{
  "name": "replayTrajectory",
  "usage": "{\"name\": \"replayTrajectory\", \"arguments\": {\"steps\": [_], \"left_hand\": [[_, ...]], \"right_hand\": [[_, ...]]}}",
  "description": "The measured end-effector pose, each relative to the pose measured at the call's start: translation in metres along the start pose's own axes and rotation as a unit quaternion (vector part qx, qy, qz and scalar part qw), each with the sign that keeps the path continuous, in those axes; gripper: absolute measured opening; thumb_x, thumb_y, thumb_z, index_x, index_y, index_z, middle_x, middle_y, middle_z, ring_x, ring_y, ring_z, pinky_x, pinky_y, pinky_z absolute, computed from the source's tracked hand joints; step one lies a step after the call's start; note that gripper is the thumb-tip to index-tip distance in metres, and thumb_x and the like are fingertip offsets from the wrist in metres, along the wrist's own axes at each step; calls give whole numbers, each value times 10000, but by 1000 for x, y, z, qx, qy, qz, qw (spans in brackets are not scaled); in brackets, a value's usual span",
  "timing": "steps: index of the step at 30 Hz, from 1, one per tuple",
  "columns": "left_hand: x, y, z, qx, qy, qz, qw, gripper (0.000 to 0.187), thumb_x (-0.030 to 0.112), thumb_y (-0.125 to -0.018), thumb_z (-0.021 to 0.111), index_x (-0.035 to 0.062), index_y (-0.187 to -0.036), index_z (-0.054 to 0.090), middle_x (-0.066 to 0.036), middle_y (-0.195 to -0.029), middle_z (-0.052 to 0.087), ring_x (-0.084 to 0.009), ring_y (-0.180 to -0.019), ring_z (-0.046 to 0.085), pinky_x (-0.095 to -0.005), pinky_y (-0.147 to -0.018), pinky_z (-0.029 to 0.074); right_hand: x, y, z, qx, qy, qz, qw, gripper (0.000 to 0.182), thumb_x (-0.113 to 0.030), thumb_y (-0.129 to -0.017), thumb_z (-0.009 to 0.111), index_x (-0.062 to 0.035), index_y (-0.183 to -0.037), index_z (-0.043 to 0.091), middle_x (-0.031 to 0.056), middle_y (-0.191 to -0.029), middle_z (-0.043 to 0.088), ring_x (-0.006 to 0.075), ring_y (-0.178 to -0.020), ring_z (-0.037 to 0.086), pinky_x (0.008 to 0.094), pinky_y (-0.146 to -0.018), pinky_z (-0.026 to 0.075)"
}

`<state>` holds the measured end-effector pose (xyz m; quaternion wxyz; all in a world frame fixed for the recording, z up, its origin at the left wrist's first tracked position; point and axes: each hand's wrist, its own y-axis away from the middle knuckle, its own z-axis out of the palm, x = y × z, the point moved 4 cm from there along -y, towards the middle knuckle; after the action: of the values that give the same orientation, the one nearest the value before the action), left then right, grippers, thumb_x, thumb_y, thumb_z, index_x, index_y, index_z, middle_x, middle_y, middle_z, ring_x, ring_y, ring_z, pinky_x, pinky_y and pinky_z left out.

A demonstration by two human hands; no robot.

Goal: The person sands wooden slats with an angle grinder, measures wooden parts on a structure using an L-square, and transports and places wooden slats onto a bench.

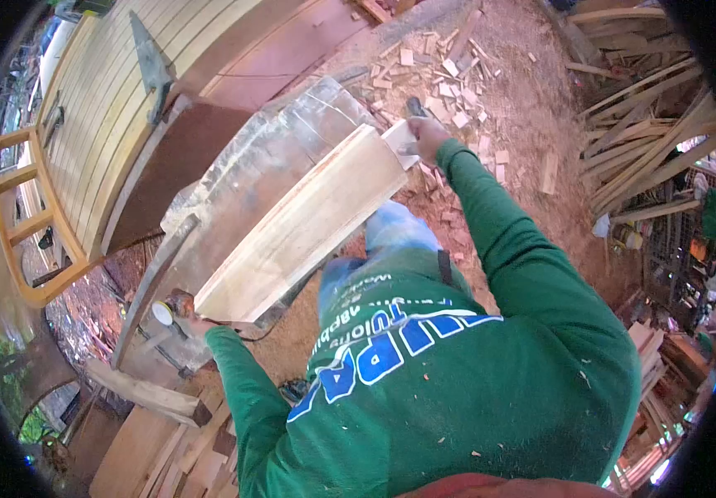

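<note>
A long, pale wooden board (308, 224) lies slantwise in front of my body over a worn workbench (292, 124). My left hand (199, 322) is closed around its lower left end, beside a round white disc with a yellowish rim (161, 314). At the upper right end, my right hand (428, 139) grips a flat pale piece (399, 143) set against the board's end. A dark, rounded handle-like end (414, 106) sticks out just above that hand; I cannot tell whether it belongs to the pale piece.
A handsaw (152, 70) rests on a slatted wooden panel (97, 124) at upper left, near an orange-brown frame (22, 228). Offcuts (457, 91) and sawdust cover the ground. Wood strips (657, 133) pile up at right. A thick beam (146, 394) lies at lower left.
</note>
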<state>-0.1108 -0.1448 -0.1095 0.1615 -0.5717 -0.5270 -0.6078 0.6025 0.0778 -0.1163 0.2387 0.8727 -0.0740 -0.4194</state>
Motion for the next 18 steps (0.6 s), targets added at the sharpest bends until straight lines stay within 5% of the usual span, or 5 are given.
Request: {"name": "replayTrajectory", "arguments": {"steps": [2, 6, 9, 13, 18], "left_hand": [[40, 61, 21, 10, 73, -4, 997, 468, 280, -933, 488, 9, -1302, 586, -189, -1248, 654, -372, -1060, 674, -490, -895, 565], [51, 84, 39, 37, 74, 35, 996, 488, 310, -933, 486, 8, -1303, 586, -187, -1249, 656, -373, -1072, 669, -498, -904, 560], [54, 90, 46, 44, 58, 71, 995, 505, 333, -933, 485, 6, -1304, 587, -185, -1249, 658, -374, -1080, 666, -504, -910, 556], [58, 91, 43, 44, 37, 119, 991, 527, 363, -933, 483, 5, -1305, 587, -183, -1250, 659, -376, -1091, 662, -511, -918, 551], [61, 84, 32, 38, 21, 178, 983, 557, 401, -932, 480, 3, -1306, 588, -180, -1251, 662, -377, -1106, 656, -521, -929, 545]], "right_hand": [[22, 22, -8, 38, -106, -26, 993, 395, -19, -690, 880, -42, -1038, 694, 12, -852, 680, 92, -832, 621, 292, -755, 532], [-16, 89, -58, 29, -76, -98, 992, 262, 29, -692, 855, -32, -840, 648, -13, -770, 642, 59, -753, 593, 272, -677, 511], [-24, 122, -71, 83, -121, -92, 985, 350, -48, -653, 888, -23, -791, 567, 20, -696, 555, 87, -717, 505, 310, -662, 468], [-27, 154, -78, 162, -114, -158, 967, 184, 66, -748, 744, -30, -890, 676, 26, -815, 691, 97, -771, 635, 299, -690, 528], [-90, 237, -91, 255, 79, -287, 920, 225, -16, -691, 813, -77, -864, 681, 97, -833, 702, 257, -744, 688, 337, -655, 543]]}}
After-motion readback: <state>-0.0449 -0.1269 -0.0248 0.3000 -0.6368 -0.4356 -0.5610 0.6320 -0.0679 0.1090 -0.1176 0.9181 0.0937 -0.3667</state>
